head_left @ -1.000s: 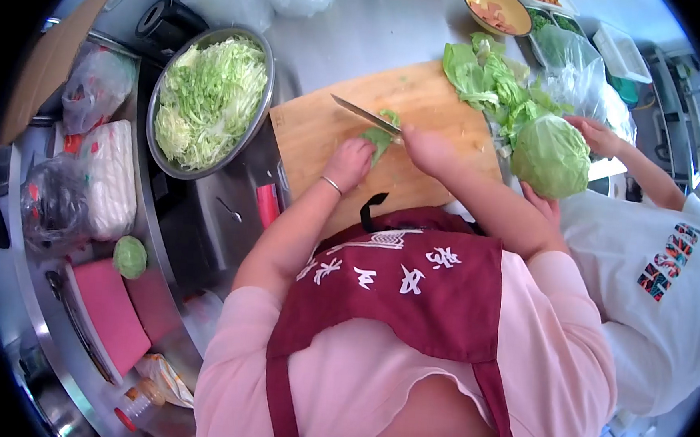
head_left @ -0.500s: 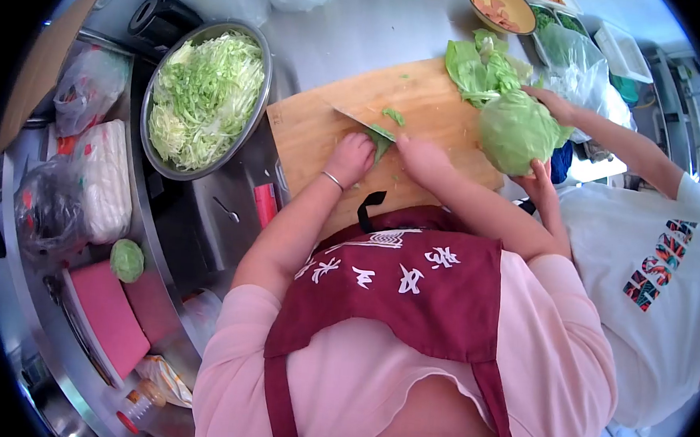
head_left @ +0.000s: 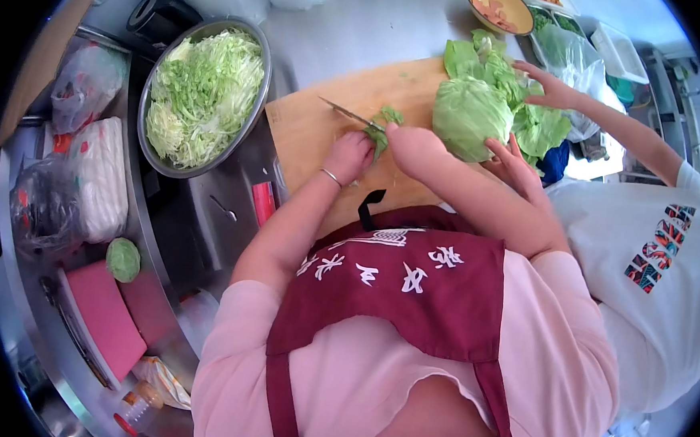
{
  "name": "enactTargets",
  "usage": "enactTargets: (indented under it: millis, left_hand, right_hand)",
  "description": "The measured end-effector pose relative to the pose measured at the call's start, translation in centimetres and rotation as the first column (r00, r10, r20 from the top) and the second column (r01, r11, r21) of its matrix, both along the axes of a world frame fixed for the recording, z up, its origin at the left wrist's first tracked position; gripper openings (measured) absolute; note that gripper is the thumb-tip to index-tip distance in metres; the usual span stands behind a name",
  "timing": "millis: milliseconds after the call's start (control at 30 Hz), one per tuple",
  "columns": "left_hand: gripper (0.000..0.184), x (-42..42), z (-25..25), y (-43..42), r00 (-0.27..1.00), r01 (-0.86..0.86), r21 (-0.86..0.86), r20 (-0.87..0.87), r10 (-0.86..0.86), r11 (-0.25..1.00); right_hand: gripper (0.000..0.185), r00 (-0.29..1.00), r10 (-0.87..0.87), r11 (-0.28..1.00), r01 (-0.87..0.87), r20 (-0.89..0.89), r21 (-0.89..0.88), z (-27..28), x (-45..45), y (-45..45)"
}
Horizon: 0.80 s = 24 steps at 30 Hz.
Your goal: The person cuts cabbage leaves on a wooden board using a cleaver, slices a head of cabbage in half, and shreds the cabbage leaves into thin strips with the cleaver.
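On the wooden cutting board (head_left: 303, 127), my left hand (head_left: 351, 155) presses down on green leaf pieces (head_left: 382, 132), its fingers curled. My right hand (head_left: 414, 149) is closed round the handle of a knife (head_left: 344, 111), whose blade points to the upper left over the leaves. A round cabbage (head_left: 472, 119) rests on the right part of the board, close to my right hand. Loose cabbage leaves (head_left: 488, 60) lie behind and beside it. A steel bowl (head_left: 141, 118) full of shredded cabbage (head_left: 205, 97) stands left of the board.
At the right, a person in a white shirt (head_left: 645, 244) has one hand (head_left: 521, 174) on the cabbage and the other (head_left: 552, 91) over the leaves. Behind is a yellow bowl (head_left: 499, 10). A small cabbage (head_left: 123, 260) and a pink board (head_left: 103, 316) are at the left.
The other person's hands have brought the cabbage leftward onto the board, and their upper hand has come off it. My knife has lifted and shifted slightly left; my left hand stays on the leaves.
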<state>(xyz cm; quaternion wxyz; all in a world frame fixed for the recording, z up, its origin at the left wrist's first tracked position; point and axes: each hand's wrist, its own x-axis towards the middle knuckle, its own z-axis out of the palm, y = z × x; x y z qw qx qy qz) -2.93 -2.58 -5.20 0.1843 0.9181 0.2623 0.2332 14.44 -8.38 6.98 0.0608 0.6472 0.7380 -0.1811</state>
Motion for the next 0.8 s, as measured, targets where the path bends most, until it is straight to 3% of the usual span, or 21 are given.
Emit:
enactTargets:
  millis: [67, 133, 200, 267, 400, 467, 633, 800]
  left_hand:
    - [0.011, -0.3, 0.2, -0.7, 0.999, 0.010, 0.013, 0.038, -0.010, 1.000]
    - [0.011, -0.1, 0.1, -0.5, 1.000, -0.008, 0.013, -0.019, 0.009, 1.000]
    - [0.011, 0.1, -0.4, -0.2, 1.000, -0.016, 0.002, 0.007, 0.016, 1.000]
    - [0.012, -0.3, -0.4, -0.7, 1.000, -0.004, 0.006, 0.031, 0.004, 1.000]
    - [0.010, -0.5, 0.5, -1.2, 0.999, -0.027, 0.102, 0.041, 0.023, 0.994]
    - [0.010, -0.6, 0.6, -1.2, 0.997, -0.030, 0.144, 0.072, 0.020, 0.989]
    - [0.013, -1.6, 1.4, -1.6, 0.998, 0.008, 0.009, -0.063, -0.008, 1.000]
    - [0.012, -2.3, 1.1, -2.0, 0.999, 0.034, -0.004, 0.007, -0.034, 0.999]
  right_hand:
    - [0.013, 1.000, -0.022, 0.998, 0.023, -0.015, 0.058, -1.2, -1.0, -1.7]
    - [0.014, 0.993, -0.105, 0.994, 0.106, -0.047, 0.017, -6.0, 0.3, -3.0]
    - [0.013, 0.990, -0.121, 0.992, 0.123, -0.077, 0.026, -6.3, 0.9, -2.4]
    - [0.013, 0.995, -0.083, 0.997, 0.083, -0.050, 0.000, -3.8, 1.1, -1.9]
    - [0.013, 0.983, -0.154, 0.983, 0.163, -0.103, 0.089, -1.8, 0.9, -2.0]
    - [0.015, 0.995, -0.085, 0.993, 0.089, -0.049, 0.074, -0.3, 0.2, -2.6]
    - [0.015, 0.998, -0.049, 0.995, 0.053, -0.049, 0.083, -2.4, -0.1, -2.9]
    - [0.018, 0.998, -0.037, 0.998, 0.040, -0.054, 0.052, -0.9, -1.4, -2.8]
